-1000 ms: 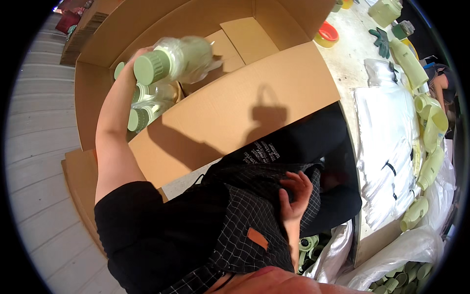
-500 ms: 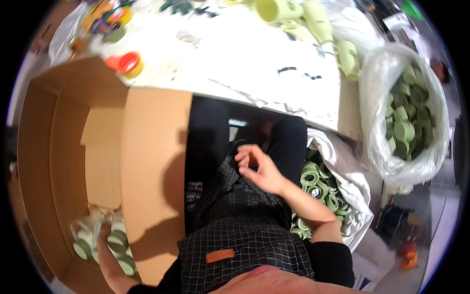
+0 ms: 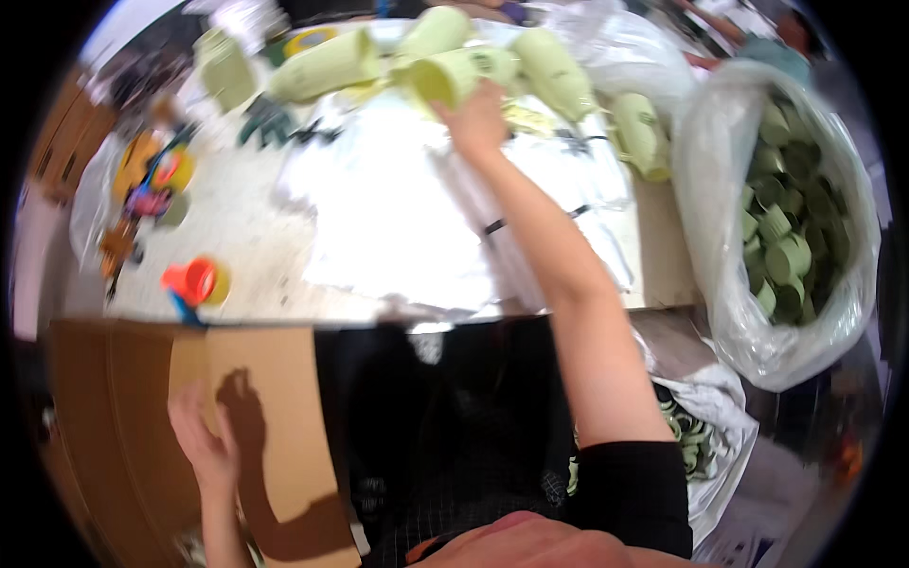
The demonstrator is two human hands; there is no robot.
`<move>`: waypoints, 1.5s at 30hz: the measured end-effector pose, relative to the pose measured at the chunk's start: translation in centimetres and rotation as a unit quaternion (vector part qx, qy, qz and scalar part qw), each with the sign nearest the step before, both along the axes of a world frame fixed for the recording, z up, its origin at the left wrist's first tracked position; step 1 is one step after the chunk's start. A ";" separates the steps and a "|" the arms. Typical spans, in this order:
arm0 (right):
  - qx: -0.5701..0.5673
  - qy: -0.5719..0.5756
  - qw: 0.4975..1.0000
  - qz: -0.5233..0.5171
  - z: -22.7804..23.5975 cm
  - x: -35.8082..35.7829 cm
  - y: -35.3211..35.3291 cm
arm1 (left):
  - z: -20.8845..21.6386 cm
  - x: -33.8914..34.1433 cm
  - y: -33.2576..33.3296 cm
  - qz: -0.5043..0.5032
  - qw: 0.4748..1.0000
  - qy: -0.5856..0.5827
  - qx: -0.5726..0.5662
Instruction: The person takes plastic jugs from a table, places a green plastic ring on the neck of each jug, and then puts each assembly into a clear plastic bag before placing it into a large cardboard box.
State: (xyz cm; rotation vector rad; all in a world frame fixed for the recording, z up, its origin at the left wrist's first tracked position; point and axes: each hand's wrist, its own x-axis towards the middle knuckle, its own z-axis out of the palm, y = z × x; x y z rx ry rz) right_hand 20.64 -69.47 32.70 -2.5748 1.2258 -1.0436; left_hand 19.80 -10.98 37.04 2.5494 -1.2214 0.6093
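Note:
Stretched across the table, my right hand (image 3: 476, 121) has its fingers around the rim end of a pale green plastic bottle body (image 3: 445, 83), whose open mouth faces left. The grip is slightly blurred. Similar bottle bodies lie close by, one (image 3: 327, 68) to the left and another (image 3: 552, 74) to the right. Below them are white plastic bags (image 3: 398, 208) with dark strips. My left hand (image 3: 204, 437) hangs above the cardboard box (image 3: 123, 426), fingers apart with nothing in them. Its shadow falls on the box's flap (image 3: 279, 407).
A clear plastic sack (image 3: 701, 227) of green caps stands at the right. Below it, a white sack (image 3: 724, 398) contains green ring-shaped parts. An orange-and-yellow tape dispenser (image 3: 194, 280) sits near the table's front left. Dark gloves (image 3: 265, 121) lie farther back. Another person's arm (image 3: 715, 26) shows at the far right.
My right hand has gone from my lap to the bottle body on the table. My left hand has come up out of the box, away from the bagged green parts. The view has tilted up.

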 end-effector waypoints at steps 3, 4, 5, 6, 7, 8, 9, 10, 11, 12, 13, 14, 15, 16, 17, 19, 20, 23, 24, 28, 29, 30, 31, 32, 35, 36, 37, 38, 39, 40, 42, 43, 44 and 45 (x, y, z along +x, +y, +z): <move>0.114 0.117 0.987 0.008 0.8 3.2 -4.2 | 1.2 -1.4 -9.6 -0.200 0.976 0.075 0.031; 0.135 0.065 0.989 -0.014 -0.7 2.2 -6.9 | 0.7 -2.0 -13.1 -0.254 0.960 0.114 0.024; 0.086 0.065 0.994 0.023 0.4 2.9 -4.7 | 0.9 -2.0 -14.8 -0.260 0.957 0.123 0.023; 0.090 0.044 0.993 0.066 2.7 2.3 -2.2 | 1.3 -2.1 -16.7 -0.259 0.957 0.128 0.020; 0.088 0.022 0.991 0.099 5.1 0.4 -0.3 | 1.6 -2.7 -19.4 -0.256 0.961 0.103 0.009; 0.074 -0.027 0.988 0.134 5.7 -1.8 1.5 | 1.4 -3.5 -21.9 -0.252 0.965 0.078 -0.002; 0.054 -0.073 0.984 0.156 6.6 -5.6 2.8 | 1.5 -4.6 -25.0 -0.253 0.966 0.045 -0.006; 0.137 -0.085 0.963 0.218 7.4 -8.7 4.6 | 1.3 -5.5 -27.7 -0.249 0.968 0.013 -0.011; 0.219 -0.097 0.930 0.280 8.2 -12.0 6.6 | 0.7 -6.8 -29.4 -0.241 0.970 -0.019 -0.017; 0.256 -0.055 0.911 0.320 9.8 -15.6 8.8 | -0.1 -7.1 -29.8 -0.243 0.970 -0.022 0.006; 0.277 -0.034 0.894 0.351 10.6 -18.9 10.4 | -1.2 -6.1 -28.8 -0.270 0.960 -0.060 0.042; 0.225 -0.021 0.892 0.392 12.1 -22.3 10.9 | -1.5 -4.6 -27.2 -0.284 0.950 -0.103 0.083; 0.251 -0.035 0.901 0.352 12.1 -25.1 10.6 | -0.8 -4.1 -25.7 -0.259 0.959 -0.104 0.057; 0.195 -0.009 0.950 0.243 13.4 -28.7 9.8 | 0.0 -3.8 -23.8 -0.227 0.968 -0.101 0.031; 0.027 -0.083 0.980 0.177 13.5 -31.9 7.6 | 1.0 -3.7 -21.3 -0.181 0.978 -0.102 0.008; -0.178 -0.013 0.979 -0.096 13.5 -41.0 1.0 | 2.2 -5.0 -21.3 -0.194 0.975 -0.078 -0.070; -0.247 0.011 0.959 -0.138 14.5 -47.5 -3.5 | 2.6 -4.7 -23.6 -0.216 0.965 -0.075 -0.128; -0.213 0.204 0.842 -0.451 13.3 -63.9 -10.0 | -3.1 -1.3 -26.3 -0.119 0.987 0.071 -0.078; -0.101 0.160 0.863 -0.468 10.9 -62.6 -9.8 | -3.2 0.0 -25.4 -0.065 0.986 0.138 -0.068; -0.030 0.008 0.929 -0.369 11.6 -59.6 -8.0 | -2.3 -0.6 -22.4 -0.073 0.990 0.102 -0.067; -0.044 -0.071 0.942 -0.324 11.8 -59.4 -7.8 | -2.5 -0.7 -21.5 -0.047 0.992 0.099 -0.062; -0.077 -0.015 0.934 -0.348 11.8 -59.2 -8.3 | -2.7 -0.6 -20.7 -0.022 0.994 0.094 -0.056; -0.106 0.043 0.923 -0.368 11.4 -59.1 -9.1 | -3.0 -0.4 -19.2 0.036 0.985 0.152 -0.069; -0.136 0.090 0.911 -0.380 10.7 -58.2 -10.1 | -4.6 -0.4 -17.6 0.071 0.976 0.185 -0.085; 0.130 0.047 0.895 -0.425 9.5 -62.8 -16.0 | -6.4 -1.8 -14.8 0.121 0.963 0.194 -0.142; 0.090 0.071 0.884 -0.453 9.4 -62.2 -16.0 | -5.3 -4.2 -15.4 0.101 0.971 0.166 -0.140; 0.083 0.069 0.892 -0.439 9.7 -62.7 -17.1 | -3.5 -5.0 -16.3 0.037 0.981 0.134 -0.135; 0.058 0.056 0.893 -0.442 9.0 -63.2 -18.6 | -1.8 -6.3 -17.0 -0.026 0.986 0.110 -0.125; 0.079 0.089 0.880 -0.461 8.7 -59.7 -17.0 | -0.3 -7.0 -17.6 -0.069 0.987 0.092 -0.113; 0.092 0.119 0.863 -0.483 9.6 -56.3 -14.4 | 0.7 -7.2 -18.7 -0.117 0.984 0.076 -0.107; 0.038 0.152 0.855 -0.494 8.3 -57.9 -16.2 | 1.4 -7.6 -22.9 -0.175 0.981 0.022 -0.077; 0.027 0.126 0.860 -0.493 7.9 -58.7 -16.7 | 1.6 -7.5 -24.8 -0.196 0.980 0.000 -0.045; -0.039 0.089 0.885 -0.456 7.1 -62.9 -19.9 | 2.0 -7.4 -27.1 -0.223 0.974 -0.026 -0.024; 0.002 0.057 0.871 -0.488 6.6 -61.2 -19.2 | 1.7 -6.9 -28.4 -0.214 0.974 -0.067 0.015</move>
